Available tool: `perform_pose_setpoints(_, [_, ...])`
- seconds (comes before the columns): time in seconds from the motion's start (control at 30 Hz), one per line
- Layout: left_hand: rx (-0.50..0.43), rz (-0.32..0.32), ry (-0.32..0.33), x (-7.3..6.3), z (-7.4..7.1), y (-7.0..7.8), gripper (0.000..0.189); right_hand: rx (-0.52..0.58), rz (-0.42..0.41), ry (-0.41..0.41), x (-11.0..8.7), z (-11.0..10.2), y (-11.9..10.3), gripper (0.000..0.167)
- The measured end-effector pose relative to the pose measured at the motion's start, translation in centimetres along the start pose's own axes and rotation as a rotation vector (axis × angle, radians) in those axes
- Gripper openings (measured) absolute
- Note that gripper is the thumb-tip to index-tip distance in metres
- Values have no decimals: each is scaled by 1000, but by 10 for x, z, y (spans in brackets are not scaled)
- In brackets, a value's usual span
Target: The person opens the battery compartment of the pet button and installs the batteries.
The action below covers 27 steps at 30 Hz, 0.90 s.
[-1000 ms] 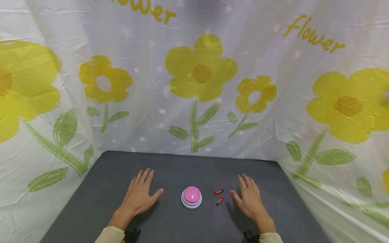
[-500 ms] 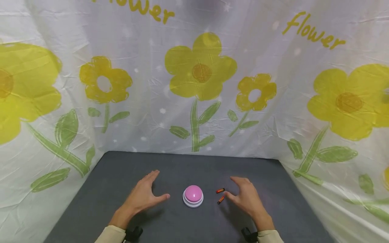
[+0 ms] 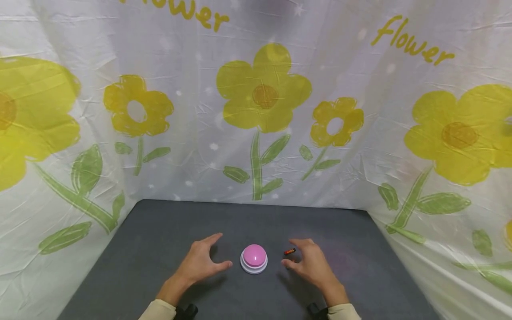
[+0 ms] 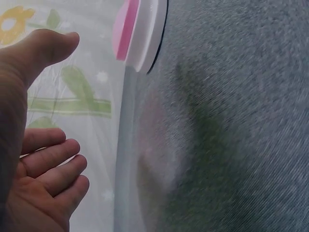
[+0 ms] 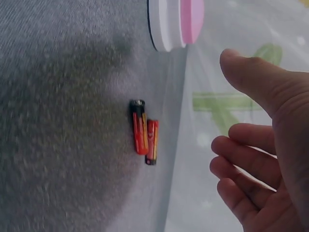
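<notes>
A round push button (image 3: 254, 256) with a pink dome and white base sits on the dark table. To its left is my left hand (image 3: 201, 261), thumb and fingers spread apart with nothing between them. My right hand (image 3: 311, 262) hovers on the other side, above and beside two small red-and-black batteries. In the head view the far battery (image 3: 290, 251) shows, while the near one is mostly hidden behind the right thumb. The right wrist view shows both, the near battery (image 5: 139, 126) and the far battery (image 5: 152, 142), lying on the table apart from the fingers.
The dark grey tabletop (image 3: 168, 222) reaches back to a white curtain (image 3: 192, 169) printed with yellow flowers, which surrounds it at the back and both sides. A black strap (image 3: 186, 312) is on the left wrist, another black strap (image 3: 317, 311) on the right.
Both hands have moved inward toward the button, and their fingers have gone from flat to a curved, spread shape. The right hand now covers most of the near battery. Button and batteries stay put.
</notes>
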<state>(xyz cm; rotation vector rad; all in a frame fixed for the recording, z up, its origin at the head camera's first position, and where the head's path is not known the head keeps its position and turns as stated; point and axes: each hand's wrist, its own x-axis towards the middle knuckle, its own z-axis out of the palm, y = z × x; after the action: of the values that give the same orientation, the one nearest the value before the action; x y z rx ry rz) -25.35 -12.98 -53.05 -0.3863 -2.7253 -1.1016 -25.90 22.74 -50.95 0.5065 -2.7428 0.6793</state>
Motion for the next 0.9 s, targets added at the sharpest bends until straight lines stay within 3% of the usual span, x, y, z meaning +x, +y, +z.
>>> perform_pose_setpoints(0.3, [-7, -9, -10, -1, 17, 3, 90, 73, -66, -13, 3, 11, -6, 59])
perform_pose_setpoints(0.57, [-11, 17, -6, 2, 28, 5, 83, -7, -125, 15, 3, 26, -12, 59])
perform_pose_setpoints(0.9, [-26, 56, -13, 7, 44, 4, 77, 32, -143, -56, 5, 37, -20, 59])
